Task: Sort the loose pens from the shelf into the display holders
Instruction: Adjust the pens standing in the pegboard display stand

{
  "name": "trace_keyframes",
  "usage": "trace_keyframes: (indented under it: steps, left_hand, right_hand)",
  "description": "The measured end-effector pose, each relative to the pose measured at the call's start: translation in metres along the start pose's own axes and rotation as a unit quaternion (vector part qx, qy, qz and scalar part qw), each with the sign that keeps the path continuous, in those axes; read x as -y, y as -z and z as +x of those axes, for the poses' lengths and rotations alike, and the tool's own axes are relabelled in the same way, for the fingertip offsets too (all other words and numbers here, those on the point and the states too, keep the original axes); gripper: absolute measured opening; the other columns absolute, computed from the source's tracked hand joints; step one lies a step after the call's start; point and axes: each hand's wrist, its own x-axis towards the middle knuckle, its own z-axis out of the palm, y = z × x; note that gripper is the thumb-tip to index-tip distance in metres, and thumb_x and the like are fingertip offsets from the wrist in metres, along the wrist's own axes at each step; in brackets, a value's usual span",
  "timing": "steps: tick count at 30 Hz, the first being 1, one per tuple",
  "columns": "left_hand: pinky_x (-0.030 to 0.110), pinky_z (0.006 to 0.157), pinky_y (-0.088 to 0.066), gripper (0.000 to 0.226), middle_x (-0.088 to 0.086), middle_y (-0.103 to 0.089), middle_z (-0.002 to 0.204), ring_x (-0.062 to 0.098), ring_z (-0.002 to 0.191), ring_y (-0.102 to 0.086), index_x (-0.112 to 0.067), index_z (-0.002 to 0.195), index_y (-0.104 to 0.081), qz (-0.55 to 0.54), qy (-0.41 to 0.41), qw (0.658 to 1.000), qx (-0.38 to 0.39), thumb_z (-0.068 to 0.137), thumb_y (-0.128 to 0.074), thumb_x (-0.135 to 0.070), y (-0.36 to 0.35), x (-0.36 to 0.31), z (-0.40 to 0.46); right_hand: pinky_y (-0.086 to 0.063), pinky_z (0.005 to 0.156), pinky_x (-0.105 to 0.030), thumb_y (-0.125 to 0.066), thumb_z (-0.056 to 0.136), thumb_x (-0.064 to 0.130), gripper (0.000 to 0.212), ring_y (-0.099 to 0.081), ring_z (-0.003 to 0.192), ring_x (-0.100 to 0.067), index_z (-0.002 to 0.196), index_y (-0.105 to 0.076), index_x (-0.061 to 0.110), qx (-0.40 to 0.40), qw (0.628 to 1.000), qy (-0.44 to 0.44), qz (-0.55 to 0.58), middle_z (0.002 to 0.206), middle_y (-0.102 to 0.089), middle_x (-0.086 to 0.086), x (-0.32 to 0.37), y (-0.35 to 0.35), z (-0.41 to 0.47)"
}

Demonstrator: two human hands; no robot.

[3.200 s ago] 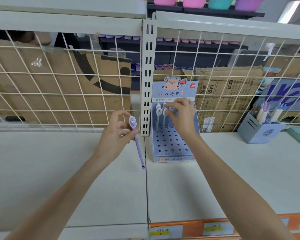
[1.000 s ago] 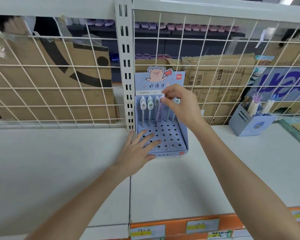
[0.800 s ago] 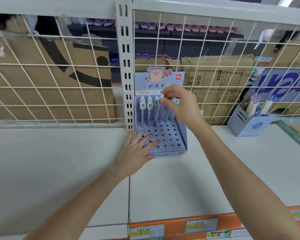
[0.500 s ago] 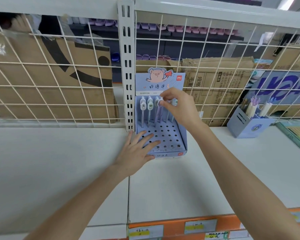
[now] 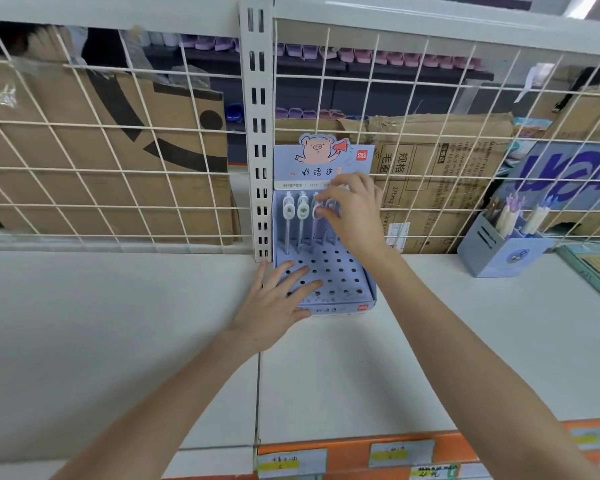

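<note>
Head view. The blue display holder [image 5: 326, 282] stands on the white shelf [image 5: 118, 341], its back card against the wire grid [image 5: 118, 168] and its left edge just beside the slotted upright [image 5: 258, 133].

Hands: the left hand [image 5: 274, 303] lies flat with fingers spread on the holder's perforated face, steadying its front left corner. The right hand [image 5: 354, 216] reaches into the back row, thumb and fingertips pinching the top of a pen [image 5: 317, 220] that stands in a hole.

Progress: four pens stand in the back row — two white-capped pens [image 5: 295, 220] at left, then the pinched one and one more partly hidden by the right hand. Judged from the many empty holes, the holder is at an early stage of filling. No loose pens show on the shelf surface; a second grey-blue pen cup [image 5: 499, 251], well apart to the right, already holds several.

Clearance: the grid and the upright close off the rear and left. The shelf in front and to the right is open — approach from there.
</note>
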Motion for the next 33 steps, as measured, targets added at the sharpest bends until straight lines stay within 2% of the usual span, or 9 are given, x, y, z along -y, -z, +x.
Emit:
trace_keyframes:
  steps: [3,6,13,21,27,31,33]
  left_hand:
    - [0.056,0.107,-0.022,0.048,0.003,-0.057,0.13,0.027,0.124,-0.035,-0.029,0.13,-0.04,-0.003,0.001,1.0,-0.002,0.086,-0.036,-0.047,0.0,0.0,0.001]
    - [0.059,0.102,-0.031,0.048,0.003,-0.058,0.129,0.027,0.122,-0.036,-0.029,0.129,-0.04,-0.001,0.004,1.0,0.009,0.085,-0.036,-0.047,0.002,-0.001,0.001]
    - [0.061,0.099,-0.032,0.048,0.002,-0.057,0.129,0.026,0.122,-0.036,-0.029,0.13,-0.04,-0.003,0.013,0.999,0.042,0.086,-0.034,-0.047,0.008,-0.002,0.002]
    - [0.061,0.098,-0.033,0.048,0.003,-0.057,0.13,0.026,0.122,-0.036,-0.029,0.13,-0.041,0.014,0.024,0.998,0.06,0.087,-0.033,-0.046,0.011,-0.005,0.001]
    - [0.061,0.097,-0.034,0.048,0.003,-0.057,0.131,0.026,0.121,-0.036,-0.029,0.131,-0.04,0.018,0.031,0.996,0.079,0.087,-0.033,-0.045,0.013,-0.007,0.0]
    - [0.062,0.099,-0.031,0.05,0.004,-0.054,0.135,0.025,0.124,-0.034,-0.028,0.134,-0.036,0.0,0.034,0.994,0.102,0.087,-0.032,-0.045,0.018,-0.011,-0.001]
    - [0.056,0.109,-0.02,0.054,0.002,-0.039,0.146,0.021,0.134,-0.022,-0.031,0.14,-0.026,-0.064,0.042,0.993,0.095,0.089,-0.031,-0.046,0.024,-0.012,-0.004]
  right_hand:
    - [-0.018,0.09,-0.034,-0.074,0.075,0.014,0.014,-0.046,0.115,-0.036,0.088,-0.074,0.014,-0.021,1.0,0.001,0.003,0.11,-0.061,-0.011,0.0,-0.003,-0.003]
    - [-0.018,0.09,-0.034,-0.074,0.074,0.015,0.013,-0.047,0.115,-0.036,0.088,-0.073,0.014,-0.035,0.999,-0.002,-0.002,0.109,-0.061,-0.011,0.0,-0.005,-0.003]
    - [-0.018,0.089,-0.034,-0.075,0.073,0.014,0.013,-0.047,0.115,-0.035,0.086,-0.074,0.014,-0.031,0.999,0.003,-0.007,0.108,-0.062,-0.01,-0.002,-0.005,-0.001]
    - [-0.023,0.093,-0.039,-0.075,0.074,0.016,0.011,-0.047,0.116,-0.034,0.084,-0.073,0.015,-0.037,0.999,-0.001,-0.014,0.108,-0.062,-0.009,-0.004,-0.006,-0.003]
    - [-0.018,0.089,-0.032,-0.075,0.073,0.017,0.011,-0.048,0.115,-0.034,0.083,-0.072,0.013,-0.045,0.999,0.006,-0.025,0.107,-0.062,-0.009,-0.003,-0.005,-0.003]
    - [-0.018,0.095,-0.035,-0.073,0.077,0.017,0.014,-0.044,0.119,-0.032,0.091,-0.071,0.015,-0.033,0.999,-0.01,-0.007,0.114,-0.059,-0.008,-0.003,-0.005,-0.005]
    - [-0.019,0.098,-0.038,-0.071,0.08,0.02,0.027,-0.042,0.123,-0.03,0.107,-0.068,0.018,-0.024,0.999,-0.02,0.018,0.122,-0.055,-0.009,-0.002,-0.004,-0.008]
